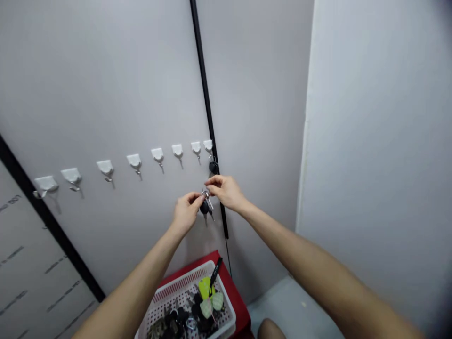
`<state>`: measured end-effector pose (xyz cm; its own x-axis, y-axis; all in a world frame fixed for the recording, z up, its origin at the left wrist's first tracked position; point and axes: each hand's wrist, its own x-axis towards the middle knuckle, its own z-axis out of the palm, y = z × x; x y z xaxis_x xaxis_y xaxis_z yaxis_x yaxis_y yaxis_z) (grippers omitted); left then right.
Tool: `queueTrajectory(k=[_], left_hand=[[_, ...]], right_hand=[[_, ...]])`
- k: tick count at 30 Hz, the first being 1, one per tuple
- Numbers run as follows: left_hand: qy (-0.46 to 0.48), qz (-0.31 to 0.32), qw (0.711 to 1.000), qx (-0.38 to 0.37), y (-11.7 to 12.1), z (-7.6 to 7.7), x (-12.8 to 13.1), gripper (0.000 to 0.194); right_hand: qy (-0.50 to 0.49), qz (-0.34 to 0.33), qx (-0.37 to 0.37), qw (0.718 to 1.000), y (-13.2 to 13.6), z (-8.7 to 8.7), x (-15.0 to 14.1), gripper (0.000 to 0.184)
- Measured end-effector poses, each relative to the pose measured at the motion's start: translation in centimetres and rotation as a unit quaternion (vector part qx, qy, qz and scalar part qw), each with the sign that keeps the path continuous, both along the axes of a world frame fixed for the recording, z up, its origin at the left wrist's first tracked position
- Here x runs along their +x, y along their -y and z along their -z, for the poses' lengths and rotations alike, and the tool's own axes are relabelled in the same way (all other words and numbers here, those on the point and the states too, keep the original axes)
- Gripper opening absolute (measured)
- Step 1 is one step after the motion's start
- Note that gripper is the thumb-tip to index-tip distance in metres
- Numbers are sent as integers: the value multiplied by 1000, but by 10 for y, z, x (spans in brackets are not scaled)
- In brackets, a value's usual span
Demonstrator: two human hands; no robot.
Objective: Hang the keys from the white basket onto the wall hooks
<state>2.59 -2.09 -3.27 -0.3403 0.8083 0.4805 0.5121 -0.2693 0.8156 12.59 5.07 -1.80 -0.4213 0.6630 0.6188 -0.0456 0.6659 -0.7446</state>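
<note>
A bunch of keys [205, 205] with a black-headed key hangs between my two hands, in front of the grey panel. My left hand [186, 211] pinches the bunch from the left, near its ring. From the right, my right hand [226, 190] has thumb and fingertips closed at the top of the ring. Above my right hand, a black key fob [213, 166] hangs from the rightmost white wall hook [208, 145]. My hands are apart from that hook.
Several white hooks run leftward along the panel, among them one at the far left [46, 183]. Below, a white plastic basket [229, 314] holds keys, a yellow tag [205, 286] and a black strap [216, 272]. It stands on a red surface [240, 301]. A pale wall [370, 117] rises at right.
</note>
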Motion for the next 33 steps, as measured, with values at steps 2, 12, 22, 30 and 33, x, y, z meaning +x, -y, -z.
queueTrajectory(k=[2, 12, 22, 30, 33], left_hand=[[13, -15, 1000, 19, -8, -14, 0, 18], [1, -148, 987, 68, -53, -59, -18, 18], [-6, -168, 986, 8, -65, -52, -23, 19], [-81, -90, 991, -59, -8, 11, -36, 24], [-85, -70, 984, -142, 34, 69, -56, 23]], right_hand=[[-11, 31, 24, 999, -6, -15, -5, 14], [19, 202, 129, 971, -19, -72, -30, 20], [77, 212, 129, 966, -28, -63, -39, 24], [16, 196, 199, 960, -4, -11, -30, 22], [100, 96, 172, 975, 20, 52, -39, 21]])
